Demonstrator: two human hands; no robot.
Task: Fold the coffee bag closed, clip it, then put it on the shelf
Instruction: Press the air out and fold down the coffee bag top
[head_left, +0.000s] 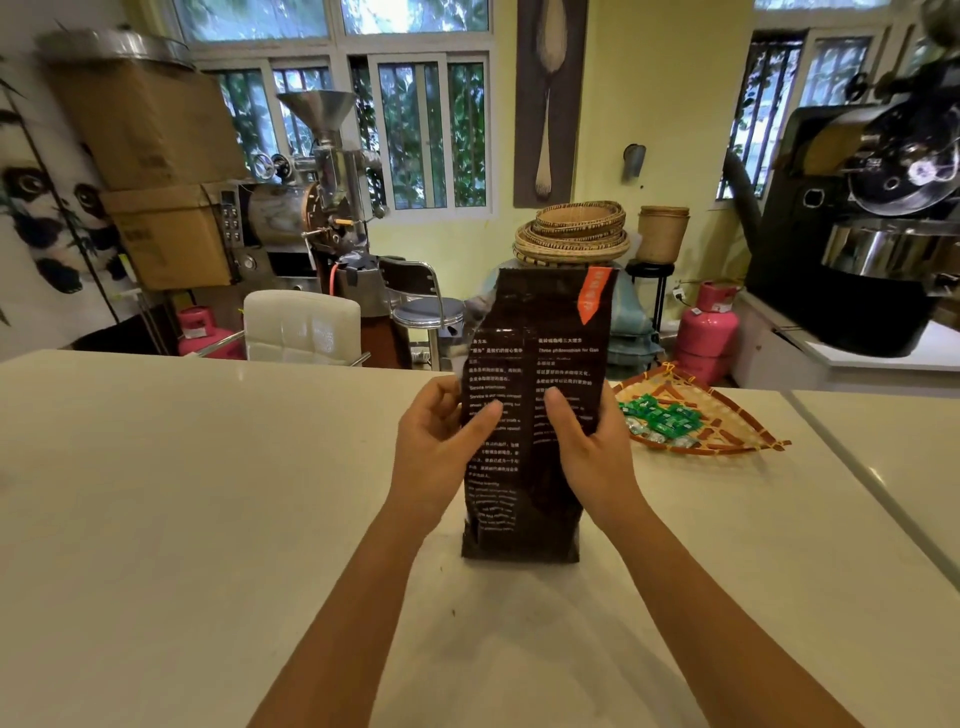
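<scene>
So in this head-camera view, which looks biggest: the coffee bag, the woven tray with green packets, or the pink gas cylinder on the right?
1. Coffee bag, though nearest the camera.
2. Woven tray.
3. Pink gas cylinder, though it is farther off.

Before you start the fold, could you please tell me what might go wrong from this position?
1. The tall dark-brown printed coffee bag stands upright on the white counter, top unfolded; both hands, left and right, grip mid-height, so folding could tip it.
2. No clip is visible, so a fold might spring open.
3. The woven bamboo tray of green packets sits close right and could be knocked.
</scene>
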